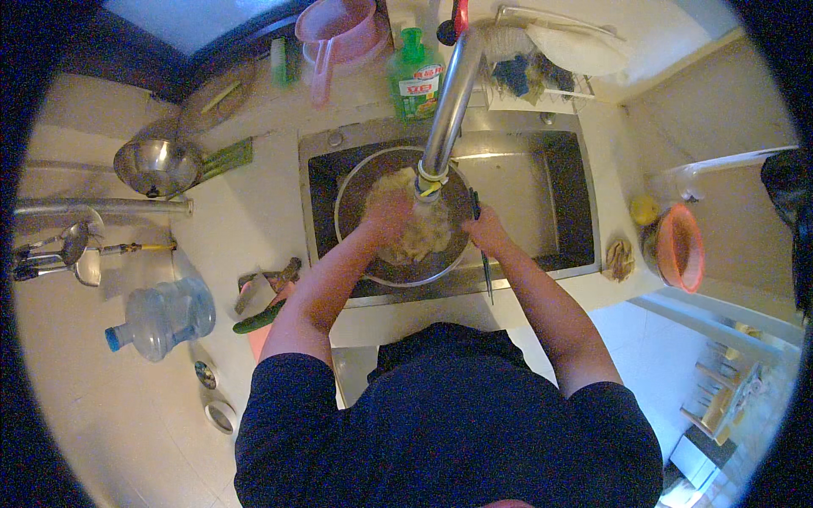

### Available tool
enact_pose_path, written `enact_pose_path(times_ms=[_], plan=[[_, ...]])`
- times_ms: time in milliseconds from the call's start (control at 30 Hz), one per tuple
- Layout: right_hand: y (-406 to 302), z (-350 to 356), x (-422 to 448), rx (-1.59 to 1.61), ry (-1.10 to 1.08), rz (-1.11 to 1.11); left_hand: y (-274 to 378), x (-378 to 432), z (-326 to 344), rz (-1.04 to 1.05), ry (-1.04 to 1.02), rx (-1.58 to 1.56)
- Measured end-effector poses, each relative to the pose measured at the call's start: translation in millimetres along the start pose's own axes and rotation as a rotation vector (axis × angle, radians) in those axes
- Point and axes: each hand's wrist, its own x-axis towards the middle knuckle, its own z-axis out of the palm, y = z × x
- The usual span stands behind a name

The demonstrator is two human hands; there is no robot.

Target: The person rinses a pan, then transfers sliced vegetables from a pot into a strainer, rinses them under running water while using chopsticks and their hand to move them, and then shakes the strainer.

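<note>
A round metal pan (455, 253) with a light rim sits over the left part of the sink (508, 190), holding a pale, lumpy mass (424, 236). My left hand (389, 219) is down in this mass, blurred, its fingers hidden. At the pan's right edge, my right hand (486, 230) closes around a long, slender dark utensil (488, 276), whose exact kind is unclear. A metal faucet (452, 108) extends over the pan, its spout (429, 187) above the mass.
Behind the sink stand a green detergent bottle (416, 82), pink plastic basin (336, 32) and dish rack (540, 95). On the left are a metal bowl (157, 166), clear water jug (168, 317), cucumber (260, 317) and cleaver-like blade (254, 293). An orange-rimmed basin (681, 247) is at right.
</note>
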Motion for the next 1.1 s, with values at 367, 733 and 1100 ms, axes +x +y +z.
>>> enact_pose_path(times_ms=[367,733,1100], plan=[[-47,-2,-16,0.072,0.008,0.006,6,-1,12,-0.196,0.143,-0.186],[18,-1,-2,0.095,0.142,-0.180,68,-3,20,-0.142,0.021,-0.103],[-26,-9,-19,0.193,0.115,-0.043,19,13,26,-0.147,0.206,-0.292]])
